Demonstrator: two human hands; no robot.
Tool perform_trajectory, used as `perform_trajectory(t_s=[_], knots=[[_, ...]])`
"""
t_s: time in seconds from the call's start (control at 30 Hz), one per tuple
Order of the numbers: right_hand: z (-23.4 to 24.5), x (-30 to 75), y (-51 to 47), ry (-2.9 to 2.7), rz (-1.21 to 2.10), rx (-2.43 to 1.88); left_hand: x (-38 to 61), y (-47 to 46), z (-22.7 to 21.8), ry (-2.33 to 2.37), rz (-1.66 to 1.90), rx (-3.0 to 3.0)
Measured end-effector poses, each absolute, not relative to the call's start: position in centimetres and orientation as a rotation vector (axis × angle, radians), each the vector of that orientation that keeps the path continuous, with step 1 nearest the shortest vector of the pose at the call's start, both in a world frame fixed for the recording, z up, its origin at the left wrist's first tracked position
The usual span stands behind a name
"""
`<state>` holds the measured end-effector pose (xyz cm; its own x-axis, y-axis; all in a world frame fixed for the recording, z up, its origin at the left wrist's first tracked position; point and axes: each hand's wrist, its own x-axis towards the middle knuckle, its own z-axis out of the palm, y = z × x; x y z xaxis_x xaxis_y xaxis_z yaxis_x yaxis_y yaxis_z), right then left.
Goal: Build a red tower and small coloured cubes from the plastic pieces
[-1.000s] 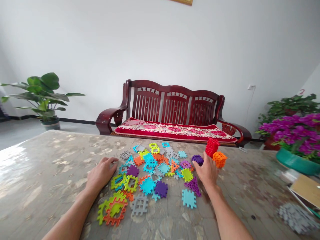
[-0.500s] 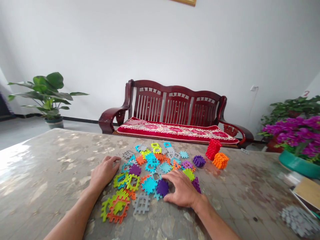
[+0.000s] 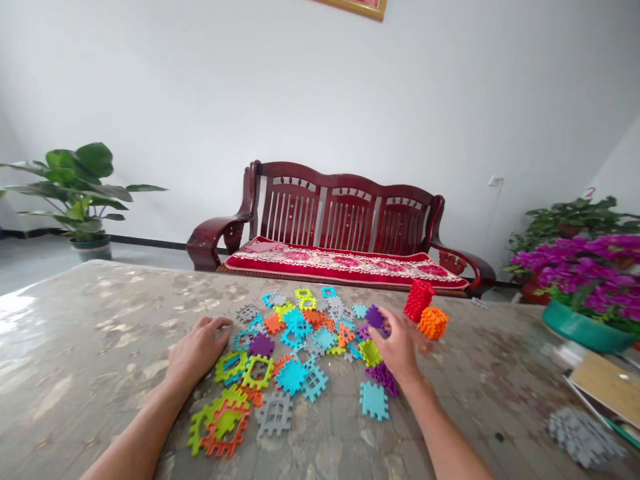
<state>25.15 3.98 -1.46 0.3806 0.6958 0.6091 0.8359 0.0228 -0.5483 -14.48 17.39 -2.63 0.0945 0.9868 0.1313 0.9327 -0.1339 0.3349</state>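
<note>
A pile of flat, toothed plastic puzzle pieces (image 3: 300,333) in several colours lies spread on the marbled table (image 3: 100,320). My left hand (image 3: 197,350) rests flat on the table at the pile's left edge, fingers loosely spread, holding nothing. My right hand (image 3: 397,347) reaches over the pile's right side, fingers pinched on a purple piece (image 3: 374,315). Just beyond it stand a red block tower (image 3: 419,300) and an orange cube (image 3: 433,322) built from the same pieces. A light blue square piece (image 3: 374,400) lies beside my right wrist.
A grey block of pieces (image 3: 583,437) lies at the table's right front, near a book (image 3: 605,380) and a teal pot of purple flowers (image 3: 585,330). Behind the table stand a dark wooden bench (image 3: 340,227) with a red cushion and a leafy plant (image 3: 80,193).
My right hand came back from the red and orange blocks to a purple square in the pile, took it, and has carried it to the far right. My left hand stayed put.
</note>
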Motion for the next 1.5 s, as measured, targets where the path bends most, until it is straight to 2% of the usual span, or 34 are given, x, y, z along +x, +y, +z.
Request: perform_trajectory(t_s=[0.2, 0.57, 0.67, 0.8, 0.97, 1.2, 1.5], knots=[[-1.9, 29.8, 3.5, -1.203, -0.524, -2.041, -14.5, 17.4, -2.7, 1.960, 0.474, 2.202], [-2.6, 29.8, 4.0, -1.174, -0.505, -2.309, -14.6, 17.5, -2.8, 1.959, 0.485, 2.200], [-2.8, 29.7, 4.0, -1.176, -0.534, -2.299, -14.5, 17.4, -2.7, 1.970, 0.482, 2.191], [-2.3, 28.7, 4.2, -1.264, -0.675, -2.022, -14.3, 17.1, -2.5, 1.980, 0.463, 2.189], [-1.4, 23.7, 4.6, -1.623, -0.429, -1.684, -14.0, 16.7, -2.0, 1.986, 0.478, 2.192], [-0.4, 14.5, 5.3, -1.931, 0.038, -1.588, -13.7, 16.4, -1.7, 1.979, 0.459, 2.232], [-0.1, 8.2, 10.1, -2.319, 0.178, -1.372, -13.6, 16.3, -1.9, 1.963, 0.480, 2.277]])
